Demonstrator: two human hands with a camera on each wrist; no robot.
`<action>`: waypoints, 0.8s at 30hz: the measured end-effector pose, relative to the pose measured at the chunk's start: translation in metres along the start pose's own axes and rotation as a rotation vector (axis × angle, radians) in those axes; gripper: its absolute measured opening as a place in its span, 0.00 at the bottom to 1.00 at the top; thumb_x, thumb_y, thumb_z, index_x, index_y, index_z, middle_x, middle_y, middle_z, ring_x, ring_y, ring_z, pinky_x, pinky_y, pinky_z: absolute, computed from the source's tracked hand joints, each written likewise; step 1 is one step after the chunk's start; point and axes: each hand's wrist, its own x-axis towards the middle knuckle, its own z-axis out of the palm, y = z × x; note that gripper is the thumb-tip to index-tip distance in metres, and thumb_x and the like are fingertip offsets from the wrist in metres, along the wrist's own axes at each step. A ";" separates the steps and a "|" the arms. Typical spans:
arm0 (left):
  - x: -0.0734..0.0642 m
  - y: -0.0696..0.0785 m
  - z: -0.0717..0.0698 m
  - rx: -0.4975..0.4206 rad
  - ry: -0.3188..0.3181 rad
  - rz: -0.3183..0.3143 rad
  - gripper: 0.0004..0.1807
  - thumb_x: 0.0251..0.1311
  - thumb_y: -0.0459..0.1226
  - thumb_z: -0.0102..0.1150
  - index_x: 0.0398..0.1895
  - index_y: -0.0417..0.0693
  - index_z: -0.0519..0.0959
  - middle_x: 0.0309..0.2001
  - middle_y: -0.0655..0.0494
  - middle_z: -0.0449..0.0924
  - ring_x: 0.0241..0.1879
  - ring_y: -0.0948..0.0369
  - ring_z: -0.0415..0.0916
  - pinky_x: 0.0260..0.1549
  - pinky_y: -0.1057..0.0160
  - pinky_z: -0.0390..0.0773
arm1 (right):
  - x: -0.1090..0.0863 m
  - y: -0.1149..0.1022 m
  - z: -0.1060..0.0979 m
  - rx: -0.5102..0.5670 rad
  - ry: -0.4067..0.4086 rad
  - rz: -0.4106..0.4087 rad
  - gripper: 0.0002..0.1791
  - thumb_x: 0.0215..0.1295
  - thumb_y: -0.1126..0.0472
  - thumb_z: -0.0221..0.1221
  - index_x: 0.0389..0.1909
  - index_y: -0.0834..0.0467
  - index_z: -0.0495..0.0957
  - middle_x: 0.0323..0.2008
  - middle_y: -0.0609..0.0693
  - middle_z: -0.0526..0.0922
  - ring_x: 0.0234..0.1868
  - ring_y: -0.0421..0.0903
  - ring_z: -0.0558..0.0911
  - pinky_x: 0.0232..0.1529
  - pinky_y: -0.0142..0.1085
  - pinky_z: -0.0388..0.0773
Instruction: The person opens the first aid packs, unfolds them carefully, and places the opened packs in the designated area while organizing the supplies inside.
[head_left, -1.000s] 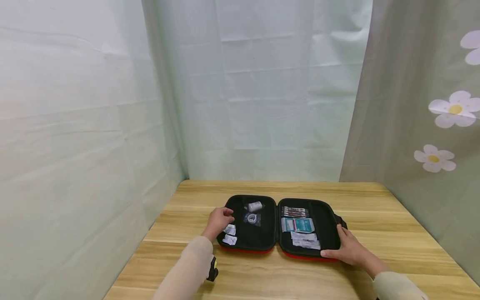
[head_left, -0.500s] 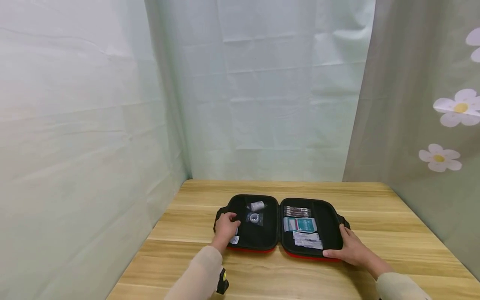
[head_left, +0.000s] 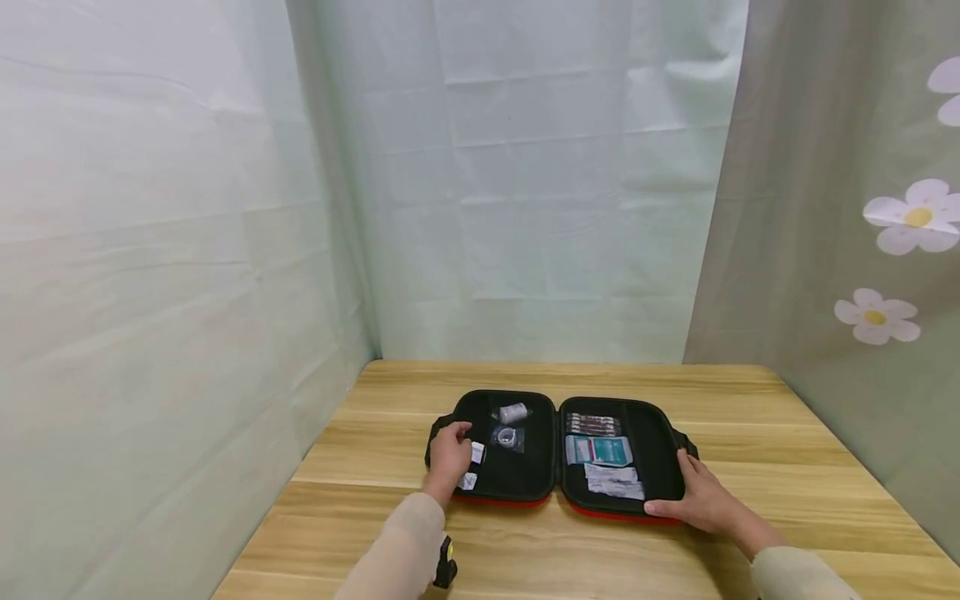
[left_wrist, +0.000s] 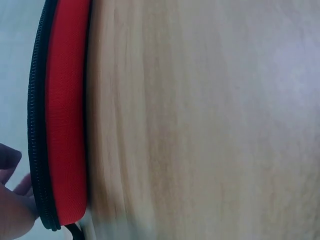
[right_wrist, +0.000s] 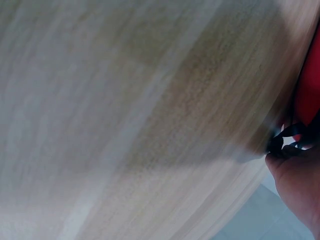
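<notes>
An unfolded zip case [head_left: 517,479], black inside and red outside, lies on the table. My left hand [head_left: 450,457] is over the outer edge of its left half, beside a small white packet [head_left: 477,452] and a second white packet [head_left: 467,481], both partly hidden. In the left wrist view, fingertips [left_wrist: 9,156] show past the red wall and zipper [left_wrist: 36,125]. My right hand [head_left: 701,497] rests on the near right corner, thumb along the front rim, fingers on the right rim. In the right wrist view that hand [right_wrist: 300,185] is beside a black strap [right_wrist: 277,142].
A bagged white roll [head_left: 513,413] and a bagged tape roll [head_left: 507,437] sit in the left half. The right half holds a striped pack [head_left: 593,425], a teal packet [head_left: 600,451] and white strips [head_left: 615,481]. Curtains [head_left: 540,208] enclose the wooden table [head_left: 570,550].
My left hand has moved a little rightward over the case's edge. The upper white packet lies farther right than one second ago. The right hand stays at its corner.
</notes>
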 end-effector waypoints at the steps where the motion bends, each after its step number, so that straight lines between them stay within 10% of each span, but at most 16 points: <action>1: 0.000 0.000 0.000 0.008 0.000 -0.003 0.12 0.52 0.22 0.59 0.41 0.33 0.84 0.36 0.40 0.82 0.38 0.45 0.78 0.42 0.47 0.77 | 0.000 0.000 0.000 0.000 0.002 -0.004 0.71 0.51 0.34 0.69 0.72 0.79 0.38 0.69 0.82 0.43 0.68 0.79 0.48 0.63 0.71 0.51; 24: 0.000 -0.002 0.006 0.257 -0.104 0.028 0.16 0.46 0.23 0.62 0.42 0.33 0.83 0.40 0.40 0.84 0.41 0.43 0.80 0.42 0.46 0.78 | -0.001 -0.002 0.000 0.007 0.006 0.008 0.72 0.50 0.34 0.70 0.72 0.79 0.38 0.69 0.82 0.44 0.68 0.79 0.48 0.64 0.70 0.51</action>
